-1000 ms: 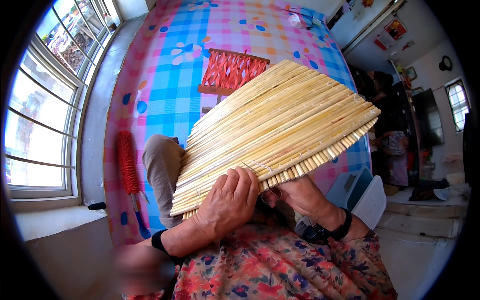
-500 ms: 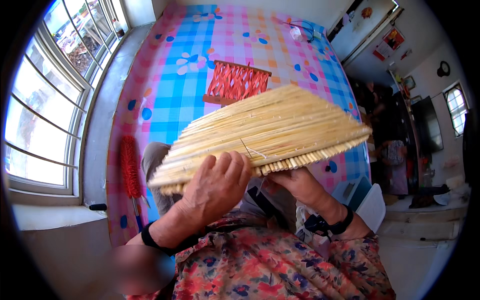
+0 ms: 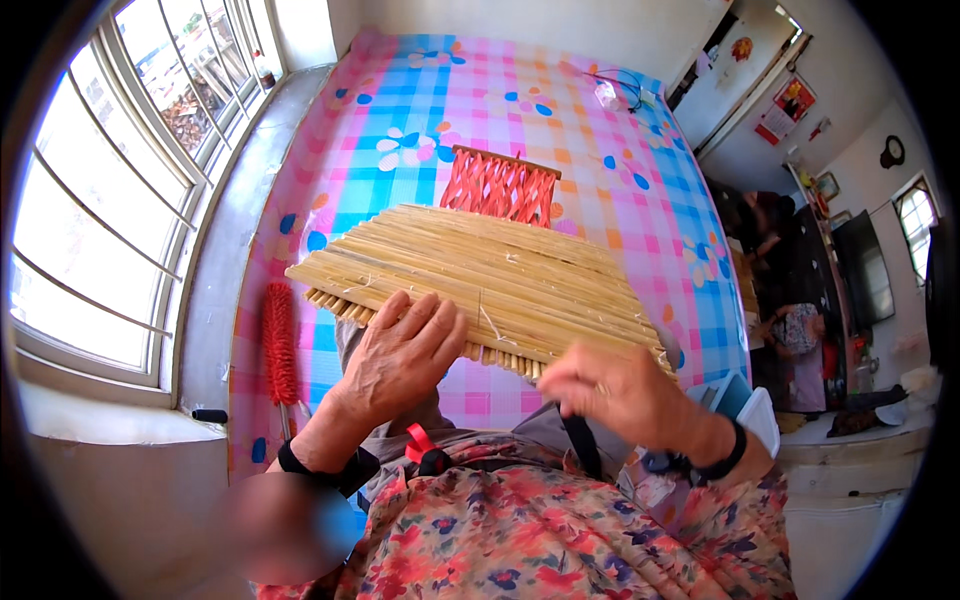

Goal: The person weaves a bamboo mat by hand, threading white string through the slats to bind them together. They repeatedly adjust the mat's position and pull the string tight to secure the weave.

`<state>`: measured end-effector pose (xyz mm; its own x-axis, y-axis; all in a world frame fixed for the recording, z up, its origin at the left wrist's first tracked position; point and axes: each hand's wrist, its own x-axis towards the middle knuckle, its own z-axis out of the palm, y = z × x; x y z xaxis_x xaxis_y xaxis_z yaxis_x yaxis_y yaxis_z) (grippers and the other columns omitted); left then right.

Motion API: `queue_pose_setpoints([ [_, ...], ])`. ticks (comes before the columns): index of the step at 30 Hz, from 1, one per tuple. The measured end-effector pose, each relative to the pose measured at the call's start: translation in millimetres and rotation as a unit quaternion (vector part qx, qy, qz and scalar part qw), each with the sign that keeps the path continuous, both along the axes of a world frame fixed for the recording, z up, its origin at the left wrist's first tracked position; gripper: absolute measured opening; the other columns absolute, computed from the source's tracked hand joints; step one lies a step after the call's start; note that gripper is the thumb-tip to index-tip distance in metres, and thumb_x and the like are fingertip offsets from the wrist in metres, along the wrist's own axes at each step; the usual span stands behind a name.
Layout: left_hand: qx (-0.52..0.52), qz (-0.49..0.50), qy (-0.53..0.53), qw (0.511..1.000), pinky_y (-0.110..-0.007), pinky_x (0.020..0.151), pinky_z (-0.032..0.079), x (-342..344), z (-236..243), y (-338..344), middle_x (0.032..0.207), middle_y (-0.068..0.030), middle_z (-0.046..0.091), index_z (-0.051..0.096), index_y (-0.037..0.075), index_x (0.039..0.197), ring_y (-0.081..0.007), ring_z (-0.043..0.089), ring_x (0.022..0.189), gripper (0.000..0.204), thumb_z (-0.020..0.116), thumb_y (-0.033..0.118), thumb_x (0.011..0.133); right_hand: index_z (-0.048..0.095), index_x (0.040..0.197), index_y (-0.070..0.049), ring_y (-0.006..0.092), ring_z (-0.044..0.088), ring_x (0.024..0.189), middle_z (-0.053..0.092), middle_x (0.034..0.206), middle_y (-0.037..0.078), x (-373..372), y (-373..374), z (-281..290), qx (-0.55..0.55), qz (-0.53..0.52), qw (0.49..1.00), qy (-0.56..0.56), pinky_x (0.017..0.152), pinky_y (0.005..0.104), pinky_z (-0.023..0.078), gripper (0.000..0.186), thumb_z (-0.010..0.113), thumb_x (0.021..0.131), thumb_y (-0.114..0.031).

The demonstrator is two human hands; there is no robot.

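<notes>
A stiff mat of pale yellow stalks (image 3: 470,255) is held tilted over my lap, its cut stalk ends showing in a second layer along the near edge. My left hand (image 3: 405,350) grips that near edge, its fingers lying on top; the thumb is hidden. Just right of those fingers a thin needle (image 3: 479,303) stands up from the mat, beside a short white thread (image 3: 490,324). My right hand (image 3: 630,395) is at the mat's near right edge, slightly blurred, its fingers curled together in a pinch. What they hold, if anything, cannot be made out.
A red strip-wound rack (image 3: 500,185) lies beyond the mat on the checked bed cover (image 3: 400,100). To the left are a red duster (image 3: 279,340) and a barred window (image 3: 100,200). A light blue bin (image 3: 735,395) stands by my right arm. A person (image 3: 797,328) is farther right.
My right hand has come out from beneath the mat to its near right side, fingers pinched. The mat has tipped, its left end rising and its right end dropping.
</notes>
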<state>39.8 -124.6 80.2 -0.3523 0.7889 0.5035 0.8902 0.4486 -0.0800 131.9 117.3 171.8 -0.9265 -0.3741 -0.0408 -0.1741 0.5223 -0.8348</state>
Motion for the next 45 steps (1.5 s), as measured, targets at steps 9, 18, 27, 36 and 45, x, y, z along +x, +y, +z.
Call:
queue_pose_setpoints([
  [9,0.053,-0.043,-0.045,0.997,-0.041,0.088,0.044,19.8,-47.3,-20.5,0.109,-0.0134,0.059,0.057,-0.002,0.108,-0.0282,0.057,0.106,0.04,0.06,0.015,0.072,0.064,0.093,0.001,0.0193,0.063,0.073,0.064,0.08,0.012,-67.5,-35.1,-86.6,0.049,0.055,0.996,-0.042,0.067,0.031,0.048,0.016,0.062,0.089,-0.015],
  [18,0.089,-0.042,-0.054,0.994,-0.041,0.088,0.044,16.9,-74.9,-40.3,0.114,-0.0099,0.059,0.061,0.003,0.102,-0.0267,0.057,0.107,0.035,0.061,0.018,0.07,0.061,0.083,0.0,0.03,0.058,0.073,0.057,0.078,0.015,-66.1,-61.6,-127.7,0.024,0.058,0.997,0.035,0.065,0.0372,0.046,0.011,0.065,0.085,-0.01],
  [27,0.087,-0.066,-0.052,0.993,-0.04,0.088,0.043,2.7,-81.0,-44.2,0.115,-0.0066,0.06,0.061,0.009,0.099,-0.0234,0.057,0.106,0.03,0.063,0.02,0.071,0.055,0.081,-0.001,0.0175,0.055,0.067,0.057,0.074,0.006,-68.6,-65.3,-124.9,-0.161,-0.041,0.986,-0.022,0.064,0.0336,0.047,0.016,0.062,0.092,-0.012],
  [36,0.067,-0.069,-0.057,0.994,-0.039,0.089,0.043,-5.5,-78.4,-49.0,0.111,-0.0063,0.059,0.06,0.008,0.098,-0.0228,0.055,0.111,0.026,0.061,0.018,0.074,0.053,0.092,-0.006,0.0187,0.064,0.062,0.059,0.077,0.004,-102.5,-62.7,-52.7,-0.443,-0.082,0.862,-0.23,0.062,0.0392,0.058,0.027,0.048,0.1,-0.031],
  [45,0.137,0.053,-0.071,0.987,-0.044,0.098,0.041,17.8,-86.9,-55.1,0.12,-0.0079,0.059,0.063,0.008,0.107,-0.0249,0.055,0.117,0.032,0.069,0.012,0.076,0.061,0.099,-0.004,0.0043,0.035,0.051,0.042,0.063,-0.005,-191.3,47.3,72.1,-0.228,-0.124,0.957,0.127,0.046,0.0196,0.031,0.014,0.052,0.095,-0.014],
])
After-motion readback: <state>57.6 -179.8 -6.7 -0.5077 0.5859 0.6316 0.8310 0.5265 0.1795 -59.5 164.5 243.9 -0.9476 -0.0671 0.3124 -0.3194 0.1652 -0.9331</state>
